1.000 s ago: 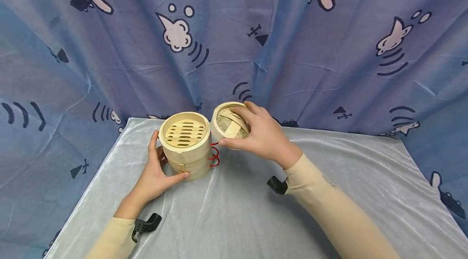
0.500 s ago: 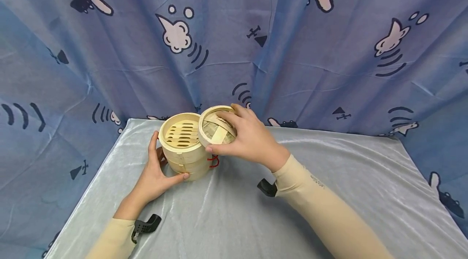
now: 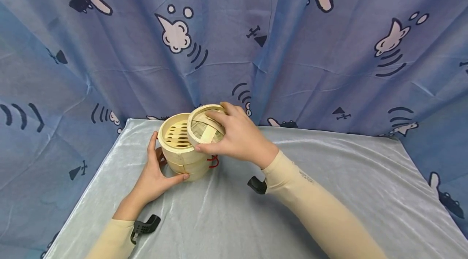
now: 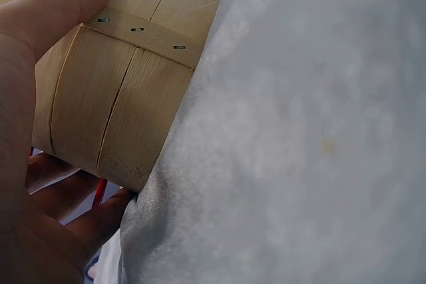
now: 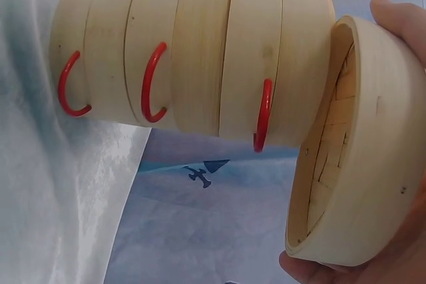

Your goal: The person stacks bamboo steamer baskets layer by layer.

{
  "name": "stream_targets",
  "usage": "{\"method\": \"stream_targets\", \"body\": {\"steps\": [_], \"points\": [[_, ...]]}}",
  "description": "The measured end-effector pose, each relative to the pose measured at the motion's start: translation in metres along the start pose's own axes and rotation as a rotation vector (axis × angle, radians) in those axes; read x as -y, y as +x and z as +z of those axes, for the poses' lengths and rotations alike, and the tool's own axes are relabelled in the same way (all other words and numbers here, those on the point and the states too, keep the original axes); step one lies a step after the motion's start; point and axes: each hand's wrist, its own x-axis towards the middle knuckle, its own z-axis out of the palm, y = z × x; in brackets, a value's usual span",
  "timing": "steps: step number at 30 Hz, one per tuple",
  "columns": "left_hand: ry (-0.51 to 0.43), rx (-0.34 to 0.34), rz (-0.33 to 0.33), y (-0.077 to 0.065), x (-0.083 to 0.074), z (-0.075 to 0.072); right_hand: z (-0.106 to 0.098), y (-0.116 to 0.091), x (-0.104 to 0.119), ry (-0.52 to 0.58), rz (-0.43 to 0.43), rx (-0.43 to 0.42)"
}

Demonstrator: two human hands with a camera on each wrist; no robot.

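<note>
A round bamboo steamer [image 3: 186,160] of stacked tiers stands on the cloth, its slatted inner floor [image 3: 176,135] showing at the top. My left hand [image 3: 152,175] grips its left side, thumb across the front and fingers round the back. My right hand [image 3: 239,135] holds the domed, woven bamboo lid [image 3: 199,128] by its rim, thumb at the near edge. Tilted, the lid overlaps the right part of the steamer's top in the head view. From the right wrist, its hollow underside faces the steamer, the rim right at the top tier. Red loops [image 5: 152,84] run down the steamer's side.
A pale grey velvety cloth [image 3: 226,210] covers the table. Behind it hangs a blue patterned curtain [image 3: 310,76], close to the table's back edge. Each wrist wears a black mount [image 3: 146,225].
My right hand has carried the lid leftward, from beside the steamer to partly over its top. The left hand and the steamer have stayed in place.
</note>
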Motion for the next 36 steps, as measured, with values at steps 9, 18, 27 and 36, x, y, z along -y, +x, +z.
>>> {"method": "stream_targets", "body": {"steps": [9, 18, 27, 36], "points": [[-0.001, 0.001, -0.008, -0.004, 0.004, -0.001, 0.008, 0.01, 0.008, 0.019, -0.007, 0.02], [0.008, 0.007, -0.012, -0.005, 0.0, -0.01, 0.014, 0.023, 0.02, -0.02, -0.042, 0.025], [0.023, 0.02, -0.015, -0.003, 0.0, -0.008, 0.018, 0.032, 0.026, -0.047, -0.042, 0.039], [-0.012, 0.022, -0.003, -0.001, 0.003, -0.002, 0.024, 0.038, 0.035, -0.066, -0.042, 0.047]]}}
